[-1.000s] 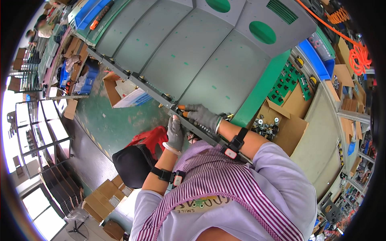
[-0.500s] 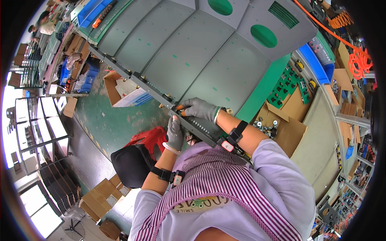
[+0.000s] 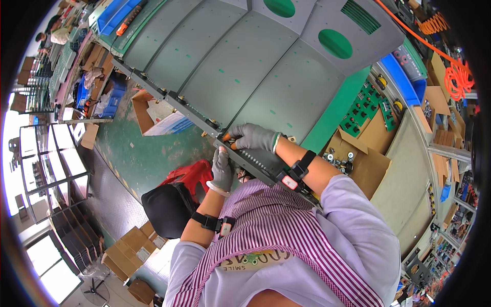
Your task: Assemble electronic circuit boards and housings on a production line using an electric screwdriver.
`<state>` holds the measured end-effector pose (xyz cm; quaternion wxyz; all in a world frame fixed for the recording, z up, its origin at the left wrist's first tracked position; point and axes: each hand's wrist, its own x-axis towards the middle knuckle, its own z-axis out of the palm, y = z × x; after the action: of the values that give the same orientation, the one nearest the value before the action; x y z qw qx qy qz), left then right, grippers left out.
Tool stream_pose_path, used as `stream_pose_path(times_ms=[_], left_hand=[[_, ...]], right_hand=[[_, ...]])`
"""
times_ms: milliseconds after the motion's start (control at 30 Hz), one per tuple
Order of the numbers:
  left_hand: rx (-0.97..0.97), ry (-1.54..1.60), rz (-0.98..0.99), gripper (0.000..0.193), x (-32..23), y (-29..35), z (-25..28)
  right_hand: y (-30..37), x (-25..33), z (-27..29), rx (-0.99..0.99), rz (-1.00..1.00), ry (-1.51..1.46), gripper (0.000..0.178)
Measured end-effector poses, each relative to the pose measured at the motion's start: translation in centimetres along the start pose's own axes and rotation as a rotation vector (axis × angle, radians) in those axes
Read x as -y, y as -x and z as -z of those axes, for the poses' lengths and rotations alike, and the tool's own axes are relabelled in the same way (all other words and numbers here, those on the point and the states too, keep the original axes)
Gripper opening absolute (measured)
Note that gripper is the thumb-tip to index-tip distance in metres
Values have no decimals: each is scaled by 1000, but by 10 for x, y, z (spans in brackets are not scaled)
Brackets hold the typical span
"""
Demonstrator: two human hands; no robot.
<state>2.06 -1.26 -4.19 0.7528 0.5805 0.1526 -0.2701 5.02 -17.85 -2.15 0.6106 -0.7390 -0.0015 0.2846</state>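
Note:
A large grey metal panel (image 3: 255,77) with green round patches lies on the bench, a dark rail (image 3: 169,94) with knobs running along its near edge. My right hand (image 3: 253,137), in a grey glove, rests on the rail and is closed on a small orange-handled tool (image 3: 226,138) pressed to the rail. My left hand (image 3: 222,169), also gloved, reaches up from below with its fingers closed against the rail's underside, right under the tool. Both forearms wear black wrist straps.
An open cardboard box (image 3: 353,158) with metal fittings stands right of my right arm, green circuit boards (image 3: 365,105) beyond it. A red stool (image 3: 192,174) and black seat (image 3: 169,207) are below the bench. Cartons (image 3: 153,110) lie on the green floor.
Both hands stay at the same spot on the rail. The right hand has shifted slightly along it with the tool.

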Motion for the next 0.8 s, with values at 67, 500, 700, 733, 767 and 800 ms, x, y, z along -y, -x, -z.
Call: stream_pose_path(times_ms=[67,500,700,733,767,800], left_hand=[[5,63,-1,40,-1,-1,-2],[43,-71,20,41,8,-10,11],[39,-98,8,42,5,-8,7],[44,-85,18,42,4,-8,6],[45,-85,19,42,4,-8,6],[58,-86,20,42,3,-7,7]], right_hand=[[2,-1,0,-25,34,91,27],[-12,-10,6,-78,55,173,27],[-16,0,4,-30,-137,8,26],[-16,0,2,-62,-160,27,29],[-16,1,-1,-63,-160,26,29],[-14,4,-6,-174,-144,240,29]])
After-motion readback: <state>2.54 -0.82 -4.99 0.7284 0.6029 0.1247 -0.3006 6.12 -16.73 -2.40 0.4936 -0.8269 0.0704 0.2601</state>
